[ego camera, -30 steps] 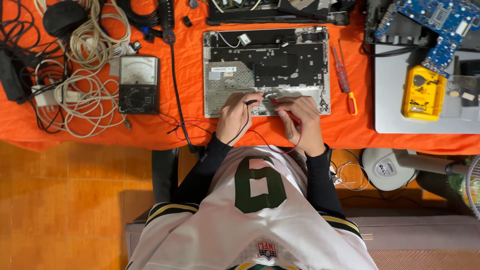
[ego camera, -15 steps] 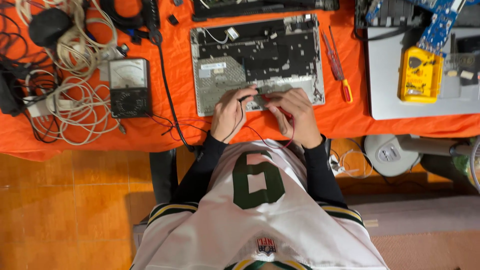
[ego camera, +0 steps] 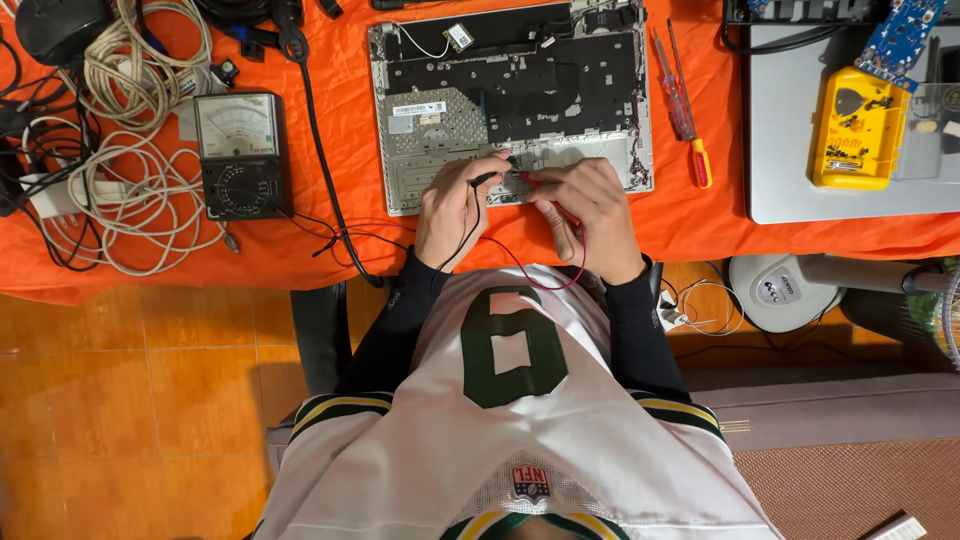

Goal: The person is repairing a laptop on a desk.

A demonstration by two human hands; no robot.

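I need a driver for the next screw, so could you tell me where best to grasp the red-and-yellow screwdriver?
Grip the screwdriver by its red handle, from above. It lies flat on the orange cloth, right of the opened laptop base, yellow end nearest you, with bare cloth either side for fingers.

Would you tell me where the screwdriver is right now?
In the head view, the screwdriver lies on the orange cloth, right of the opened laptop.

My hands work on matt orange cloth [ego camera: 300, 250]. The laptop shell [ego camera: 510, 100] looks like pale matt plastic with a perforated metal plate. The screwdriver [ego camera: 684, 110] has a glossy translucent plastic handle. The meter [ego camera: 240, 155] is black plastic.
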